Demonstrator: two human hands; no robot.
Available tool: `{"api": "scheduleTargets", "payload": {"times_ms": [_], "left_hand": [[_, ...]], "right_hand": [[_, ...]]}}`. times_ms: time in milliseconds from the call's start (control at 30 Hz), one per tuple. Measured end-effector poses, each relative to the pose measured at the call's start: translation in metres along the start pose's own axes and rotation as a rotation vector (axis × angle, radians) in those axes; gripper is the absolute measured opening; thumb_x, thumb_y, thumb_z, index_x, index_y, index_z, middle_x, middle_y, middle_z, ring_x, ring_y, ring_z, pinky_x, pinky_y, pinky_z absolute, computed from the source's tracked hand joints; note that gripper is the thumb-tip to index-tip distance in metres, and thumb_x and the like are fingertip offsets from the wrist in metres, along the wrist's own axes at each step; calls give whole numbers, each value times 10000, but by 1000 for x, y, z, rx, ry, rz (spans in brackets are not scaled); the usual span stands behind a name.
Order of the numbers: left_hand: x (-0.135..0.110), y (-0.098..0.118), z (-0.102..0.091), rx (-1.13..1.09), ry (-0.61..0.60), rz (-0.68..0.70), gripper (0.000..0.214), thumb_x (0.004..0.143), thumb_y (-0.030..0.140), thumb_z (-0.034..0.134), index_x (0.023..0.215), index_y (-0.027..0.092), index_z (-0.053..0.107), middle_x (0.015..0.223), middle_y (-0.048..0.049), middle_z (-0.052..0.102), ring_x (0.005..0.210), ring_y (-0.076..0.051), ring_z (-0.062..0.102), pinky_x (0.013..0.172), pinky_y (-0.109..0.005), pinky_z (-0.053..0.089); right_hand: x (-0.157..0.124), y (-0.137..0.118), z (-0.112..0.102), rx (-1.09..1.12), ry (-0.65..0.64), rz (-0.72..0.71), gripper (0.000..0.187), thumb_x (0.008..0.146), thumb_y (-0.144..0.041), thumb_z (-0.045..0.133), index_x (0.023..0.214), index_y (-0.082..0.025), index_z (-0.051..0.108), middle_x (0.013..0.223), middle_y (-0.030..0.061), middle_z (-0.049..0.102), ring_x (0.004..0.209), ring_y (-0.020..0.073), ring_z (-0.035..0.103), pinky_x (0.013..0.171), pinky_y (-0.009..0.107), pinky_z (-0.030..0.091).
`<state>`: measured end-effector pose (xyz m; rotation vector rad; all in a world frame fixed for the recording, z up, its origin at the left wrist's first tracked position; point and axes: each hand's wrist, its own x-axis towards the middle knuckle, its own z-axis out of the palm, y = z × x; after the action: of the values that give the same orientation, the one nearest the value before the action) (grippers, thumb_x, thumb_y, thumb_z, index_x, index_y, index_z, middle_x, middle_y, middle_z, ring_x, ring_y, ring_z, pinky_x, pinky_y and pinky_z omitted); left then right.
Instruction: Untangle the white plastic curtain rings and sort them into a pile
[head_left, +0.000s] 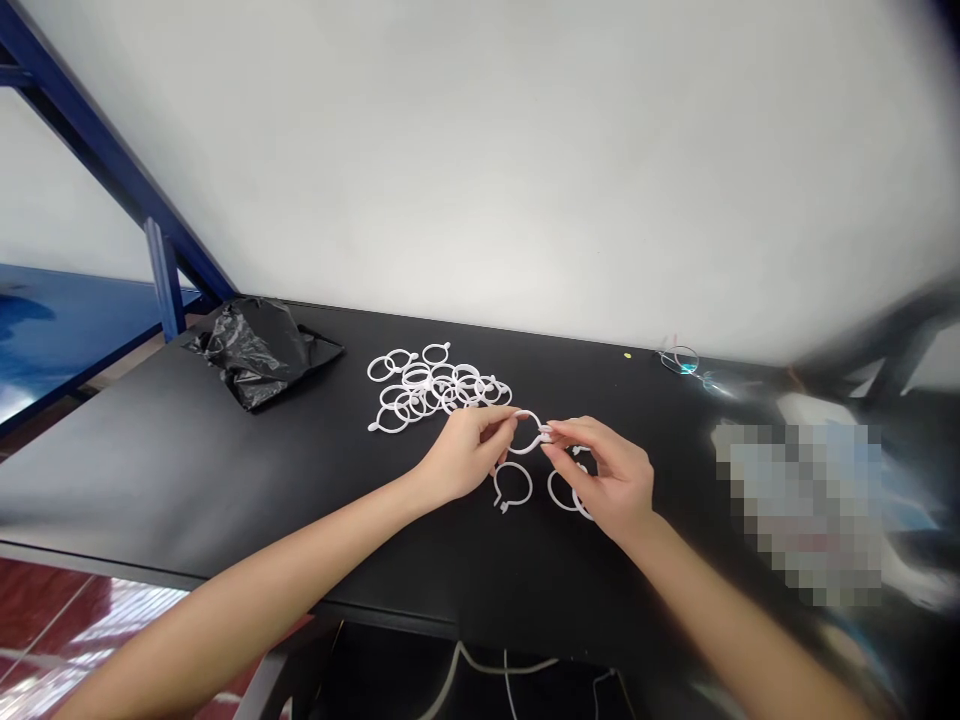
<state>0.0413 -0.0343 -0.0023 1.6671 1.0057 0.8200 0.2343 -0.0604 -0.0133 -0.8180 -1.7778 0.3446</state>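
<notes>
A white plastic curtain ring (526, 452) is held between my two hands above the black table. My left hand (466, 452) pinches its left side. The thumb and fingertips of my right hand (613, 474) are closed on the small tab at its right side. Just below lies a single curtain ring (530, 489) with its ends parted. More curtain rings (551, 492) lie partly hidden behind my right hand. A loose pile of white curtain rings (442, 372) is spread beyond my left hand, several of them overlapping.
A crumpled black plastic bag (259, 350) lies at the table's back left. Eyeglasses (685, 360) rest near the wall at right, with a blurred, pixelated item (802, 510) nearer. The black table (247, 470) meets a white wall; a blue metal frame (97, 120) stands at left.
</notes>
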Motion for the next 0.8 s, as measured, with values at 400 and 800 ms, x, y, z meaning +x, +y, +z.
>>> {"api": "scheduleTargets", "payload": {"times_ms": [400,800], "left_hand": [[-10,-3,2,379,72,606,429,1008,441,293,968,133,589,780,-47,576,599,-112,499,569,-235,445],[7,-12,-21,772,219,630,503,932,606,425,854,143,606,690,-25,615,580,-126,542,530,-241,398]], "right_hand": [[-4,-19,14,117,29,11,335,801,11,656,997,-255,712,856,23,737,735,175,679,630,313,563],[9,8,-21,-48,-74,428,204,842,-286,683,1034,-223,710,843,44,754,764,210,723,754,368,591]]}}
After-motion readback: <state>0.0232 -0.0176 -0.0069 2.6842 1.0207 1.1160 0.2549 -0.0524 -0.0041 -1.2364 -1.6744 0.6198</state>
